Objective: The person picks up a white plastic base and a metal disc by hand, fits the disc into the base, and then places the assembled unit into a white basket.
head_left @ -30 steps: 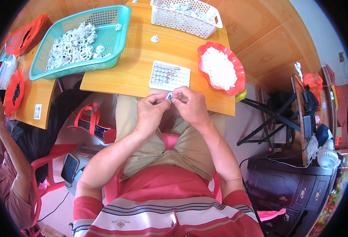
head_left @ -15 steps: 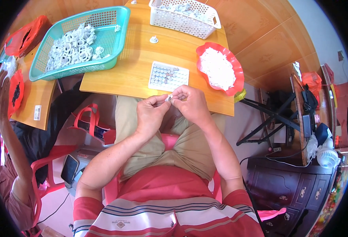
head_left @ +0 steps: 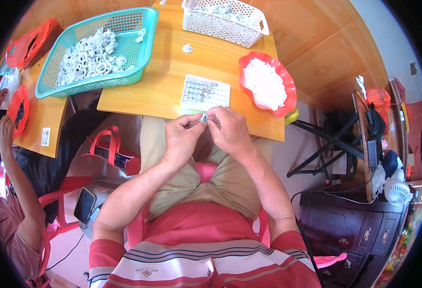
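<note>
My left hand (head_left: 183,136) and my right hand (head_left: 228,130) meet over my lap at the near edge of the wooden table (head_left: 168,77). Between their fingertips they pinch one small grey-white part (head_left: 204,117). Just beyond them on the table lies a white tray (head_left: 205,92) with rows of small round pieces. A red dish (head_left: 284,84) of white bits stands to the right of it.
A teal basket (head_left: 146,45) holds several white ring-shaped parts at the left. A white basket (head_left: 225,21) stands at the far edge, a single small white part (head_left: 187,48) near it. Another person (head_left: 9,182) sits at the left by a second table with red dishes (head_left: 18,103).
My hands stay together on the small part with only slight finger movement. The person at the left has shifted an arm.
</note>
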Demonstrator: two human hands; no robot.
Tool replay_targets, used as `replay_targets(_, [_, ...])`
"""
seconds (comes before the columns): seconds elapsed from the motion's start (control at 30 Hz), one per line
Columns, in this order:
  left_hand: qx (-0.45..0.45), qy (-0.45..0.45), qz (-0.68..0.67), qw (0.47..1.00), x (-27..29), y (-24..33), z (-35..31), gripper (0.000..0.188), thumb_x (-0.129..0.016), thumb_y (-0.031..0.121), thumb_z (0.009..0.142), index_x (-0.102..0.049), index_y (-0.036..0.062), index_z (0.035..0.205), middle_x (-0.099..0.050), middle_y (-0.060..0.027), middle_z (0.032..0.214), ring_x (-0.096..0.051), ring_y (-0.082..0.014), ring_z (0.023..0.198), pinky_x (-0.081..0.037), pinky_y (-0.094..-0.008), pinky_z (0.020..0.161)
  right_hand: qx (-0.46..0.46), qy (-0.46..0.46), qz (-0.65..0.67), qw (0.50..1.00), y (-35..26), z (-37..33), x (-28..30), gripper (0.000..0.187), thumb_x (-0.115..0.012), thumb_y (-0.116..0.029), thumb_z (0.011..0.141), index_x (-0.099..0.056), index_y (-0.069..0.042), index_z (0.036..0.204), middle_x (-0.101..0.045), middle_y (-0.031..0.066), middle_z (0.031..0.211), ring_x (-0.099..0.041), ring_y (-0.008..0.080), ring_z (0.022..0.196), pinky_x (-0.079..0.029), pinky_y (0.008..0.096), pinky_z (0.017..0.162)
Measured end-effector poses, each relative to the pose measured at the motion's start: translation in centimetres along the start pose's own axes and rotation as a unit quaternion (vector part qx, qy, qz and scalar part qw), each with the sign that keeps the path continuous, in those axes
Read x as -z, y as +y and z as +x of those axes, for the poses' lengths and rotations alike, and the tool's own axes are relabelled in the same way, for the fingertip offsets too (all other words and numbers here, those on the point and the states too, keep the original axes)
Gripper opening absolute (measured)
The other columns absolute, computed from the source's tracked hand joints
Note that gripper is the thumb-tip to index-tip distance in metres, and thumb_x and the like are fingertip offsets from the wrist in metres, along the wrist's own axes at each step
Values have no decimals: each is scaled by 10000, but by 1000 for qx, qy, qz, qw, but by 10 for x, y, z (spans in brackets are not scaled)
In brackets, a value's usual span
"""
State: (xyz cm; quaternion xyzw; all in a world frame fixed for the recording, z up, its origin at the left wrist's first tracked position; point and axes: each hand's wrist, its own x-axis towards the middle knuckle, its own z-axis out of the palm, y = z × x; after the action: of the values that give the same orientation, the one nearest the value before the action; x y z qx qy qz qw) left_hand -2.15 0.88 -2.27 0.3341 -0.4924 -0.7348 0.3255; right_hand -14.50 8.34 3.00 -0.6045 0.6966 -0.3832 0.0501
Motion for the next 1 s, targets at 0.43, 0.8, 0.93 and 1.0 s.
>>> replay_targets(0.43, [19,-1,-12,1000,-4,1,-2,206,-681,-27,833,-672,-69,1035,-684,-68,839,-623,-93,714,-521,-221,679,-143,-32,152,977,11,-1,2,146,-679,28,772,-577,5,874,-661,129,799,-672,225,747,-533,325,663])
replay_targets(0.8, [28,-29,-67,997,-4,9,-3,223,-671,-18,835,-675,-73,1051,-702,-84,869,-625,-81,740,-515,-206,682,-231,-66,426,872,38,-3,0,98,-663,62,818,-607,21,887,-674,65,840,-656,114,768,-532,233,682])
replay_targets(0.93, [28,-36,-79,996,-4,9,-2,205,-674,-13,842,-675,-70,1039,-698,-79,856,-620,-81,722,-513,-204,668,-228,-59,423,875,31,-2,2,76,-643,70,831,-607,42,892,-679,87,848,-661,121,766,-535,236,678])
replay_targets(1.0, [31,-36,-82,996,-4,10,-3,204,-674,-11,843,-674,-68,1039,-697,-76,857,-619,-80,723,-512,-203,669,-221,-56,419,879,29,-3,2,69,-639,69,833,-607,44,889,-679,88,846,-662,124,765,-536,238,674])
